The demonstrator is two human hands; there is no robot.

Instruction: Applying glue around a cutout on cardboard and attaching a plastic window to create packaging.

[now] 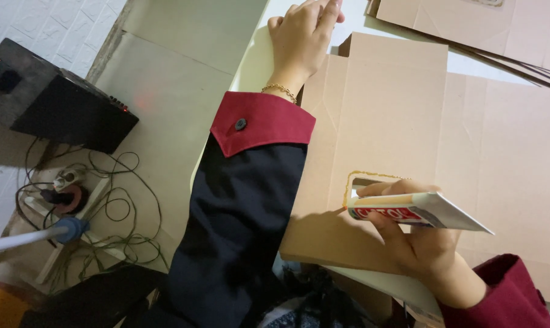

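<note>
Right hand [417,240] grips flattened white glue tube [417,211], nozzle at glue-lined window cutout [363,180] in flat brown cardboard sheet [408,121] on white table [256,61]. Left hand [302,36], fingers extended, presses sheet's far edge.

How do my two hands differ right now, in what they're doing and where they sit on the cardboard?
The left hand lies flat at the far edge of the flattened cardboard box, holding nothing. The right hand grips a glue tube at the near cut-out window. The left wrist wears a gold bracelet; the right shows none. Both sleeves are dark with red cuffs.
</note>
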